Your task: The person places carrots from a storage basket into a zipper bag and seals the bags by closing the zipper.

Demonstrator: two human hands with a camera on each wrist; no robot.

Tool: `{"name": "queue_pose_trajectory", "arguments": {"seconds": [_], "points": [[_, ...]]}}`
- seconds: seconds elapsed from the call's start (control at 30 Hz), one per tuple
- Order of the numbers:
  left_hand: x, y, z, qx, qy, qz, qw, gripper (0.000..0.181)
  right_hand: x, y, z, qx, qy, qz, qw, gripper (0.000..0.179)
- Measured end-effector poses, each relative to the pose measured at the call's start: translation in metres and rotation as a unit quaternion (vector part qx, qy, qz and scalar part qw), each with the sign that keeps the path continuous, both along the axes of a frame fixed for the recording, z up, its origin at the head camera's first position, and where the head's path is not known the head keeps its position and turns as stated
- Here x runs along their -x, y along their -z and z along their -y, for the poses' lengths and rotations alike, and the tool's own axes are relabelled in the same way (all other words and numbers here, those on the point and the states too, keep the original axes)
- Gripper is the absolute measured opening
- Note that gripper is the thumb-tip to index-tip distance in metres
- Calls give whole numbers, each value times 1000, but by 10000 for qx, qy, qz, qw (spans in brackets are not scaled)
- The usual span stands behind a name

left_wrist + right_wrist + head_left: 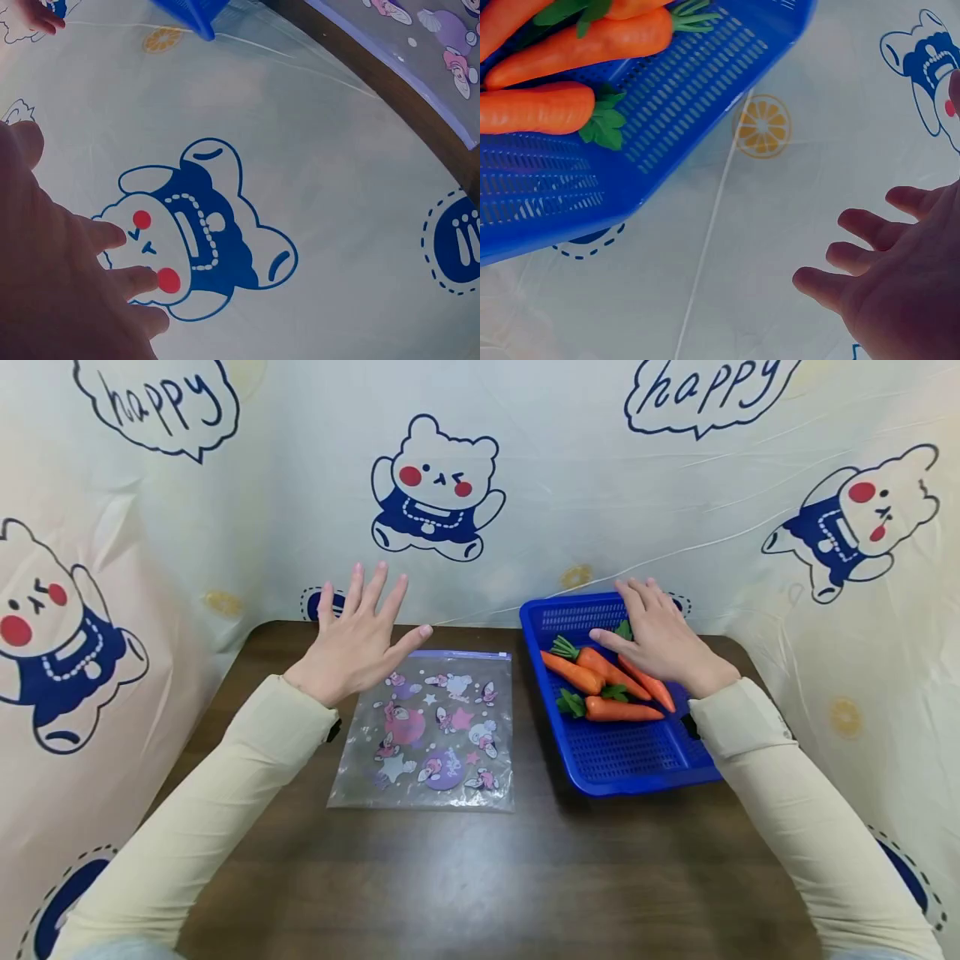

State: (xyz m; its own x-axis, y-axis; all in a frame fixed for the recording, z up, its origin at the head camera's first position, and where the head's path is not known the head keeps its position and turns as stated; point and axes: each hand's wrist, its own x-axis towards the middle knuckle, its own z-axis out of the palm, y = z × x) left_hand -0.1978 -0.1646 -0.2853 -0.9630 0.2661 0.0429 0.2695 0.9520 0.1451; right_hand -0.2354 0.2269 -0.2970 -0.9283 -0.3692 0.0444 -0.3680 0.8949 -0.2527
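My left hand (356, 639) is raised with spread, straight fingers above the upper left of a clear zip bag (450, 735), and it holds nothing. Cartoon prints cover the bag, which lies flat with its purple zip edge at the far side. My right hand (660, 639), also spread and without anything in it, hovers over the right side of a blue plastic basket (622, 781). Several orange carrots (573, 672) with green tops lie in that basket, partly hidden by the right hand in the head view. Both hands also show in their own wrist views.
Everything stands on a dark brown wooden table (480, 877). Behind and beside it hangs a pale cloth (555, 485) printed with cartoon bears and lettering. The basket is right of the bag, with a strip of tabletop between them.
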Motion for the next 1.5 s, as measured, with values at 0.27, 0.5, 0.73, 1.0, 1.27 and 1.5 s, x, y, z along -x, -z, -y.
{"name": "queue_pose_trajectory", "arguments": {"seconds": [0.27, 0.5, 0.73, 1.0, 1.27, 1.5], "points": [[-1, -3, -1, 178, 2, -92, 9998, 82, -3, -7, 3, 473, 225, -3, 9986, 84], [-3, -4, 2, 73, -67, -200, 9998, 82, -4, -11, 11, 785, 415, -353, 9954, 80], [-5, -4, 3, -169, -57, -294, 9994, 79, -11, -12, 22, 1277, 492, -714, 9880, 67], [-18, -2, 6, -2138, -34, -1180, 9697, 47, -30, -21, 47, 3517, 864, -1388, 9217, 25], [-28, 10, 18, -3285, -284, -2157, 9191, 19, -60, -26, 74, 6241, 749, -649, 7751, 10], [-29, 40, 31, -3164, -689, -1225, 9382, 22, -78, -2, 101, 6373, 929, 412, 7639, 7]]}}
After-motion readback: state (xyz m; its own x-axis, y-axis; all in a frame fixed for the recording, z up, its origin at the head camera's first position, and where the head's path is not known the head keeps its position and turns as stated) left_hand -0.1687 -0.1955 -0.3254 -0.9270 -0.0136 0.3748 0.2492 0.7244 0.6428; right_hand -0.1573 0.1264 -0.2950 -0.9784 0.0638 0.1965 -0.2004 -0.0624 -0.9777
